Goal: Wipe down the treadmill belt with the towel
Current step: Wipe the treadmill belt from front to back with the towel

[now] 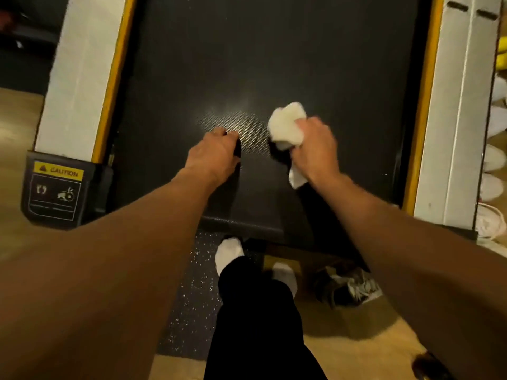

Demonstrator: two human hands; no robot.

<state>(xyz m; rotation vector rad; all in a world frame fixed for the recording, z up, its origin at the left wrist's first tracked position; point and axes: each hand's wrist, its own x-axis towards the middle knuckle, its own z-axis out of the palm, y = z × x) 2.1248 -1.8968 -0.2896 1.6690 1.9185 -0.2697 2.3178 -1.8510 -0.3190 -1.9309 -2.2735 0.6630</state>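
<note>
- The person bends over the near end of a dark treadmill belt (274, 64), both bare arms reaching forward and down onto it
- The right hand (315, 146) has its fingers curled tight round a bunched white towel (286, 126); most of the towel bulges out ahead of the knuckles and toward the other hand, and a short tail hangs out below the wrist; the wad sits on or just above the belt, I cannot tell which
- The left hand (216, 152) is set down on the belt, level with the right hand and a little apart from it; its fingers bend away past the knuckles out of sight, so I cannot tell how far they are curled; nothing shows in its grasp
- Between the two hands a patch of glare (241, 124) brings out the belt's dotted texture
- Outward of each hand runs a white side rail (82, 64) with a yellow edge against the belt
- Beyond the left forearm, at the rail's end, is a black corner cap with a yellow caution label (55, 193)
- Below the hands, two feet in white socks (229, 253) and dark trousers stand by a speckled mat (189, 283) on wooden floor; under the right forearm lies a grey shoe (354, 286)
</note>
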